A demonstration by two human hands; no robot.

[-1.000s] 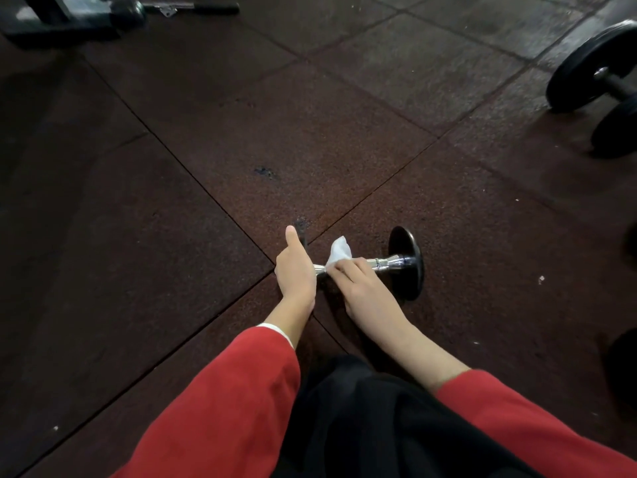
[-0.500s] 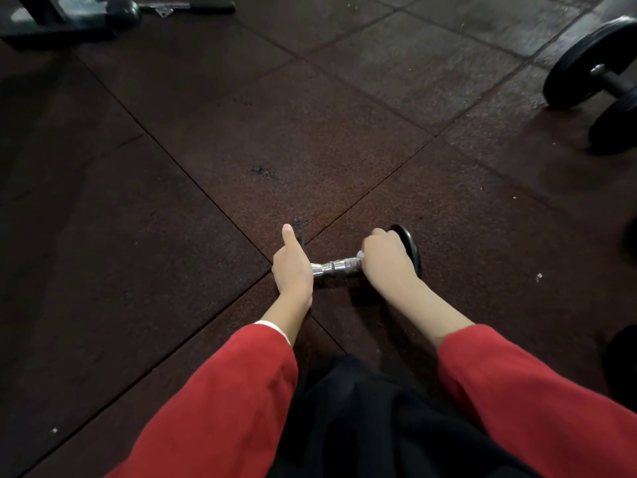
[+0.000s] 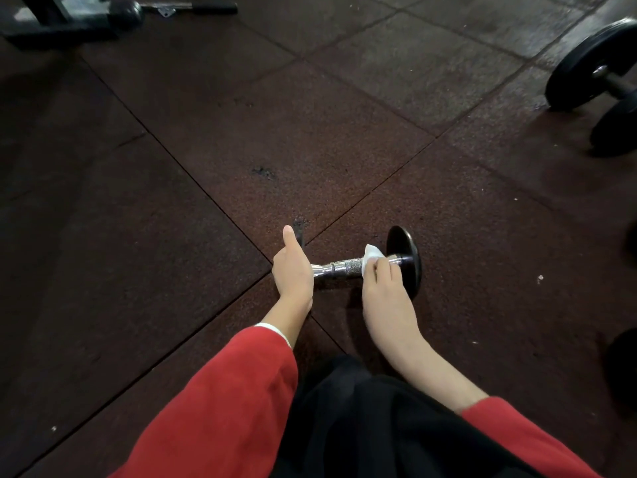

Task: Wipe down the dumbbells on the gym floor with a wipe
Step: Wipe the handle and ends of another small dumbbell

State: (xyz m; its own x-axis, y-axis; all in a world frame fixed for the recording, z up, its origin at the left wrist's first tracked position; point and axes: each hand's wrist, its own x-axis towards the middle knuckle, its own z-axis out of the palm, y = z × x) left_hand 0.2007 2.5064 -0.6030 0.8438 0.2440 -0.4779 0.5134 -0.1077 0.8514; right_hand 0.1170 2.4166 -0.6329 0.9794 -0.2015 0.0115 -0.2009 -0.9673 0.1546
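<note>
Head view, your inventory: left hand (image 3: 293,276) gripping the dumbbell (image 3: 348,268) bar's near end, thumb up, right hand (image 3: 381,288) pinching the wipe (image 3: 371,254) against it — second dumbbell (image 3: 593,84) far right, machine base (image 3: 69,19) top left, dark rubber floor tiles (image 3: 172,236).

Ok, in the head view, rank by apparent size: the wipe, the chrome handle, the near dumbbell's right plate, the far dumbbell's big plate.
1. Far dumbbell's big plate, though farther away
2. Near dumbbell's right plate, partly hidden
3. Chrome handle
4. Wipe, mostly inside the right hand
</note>
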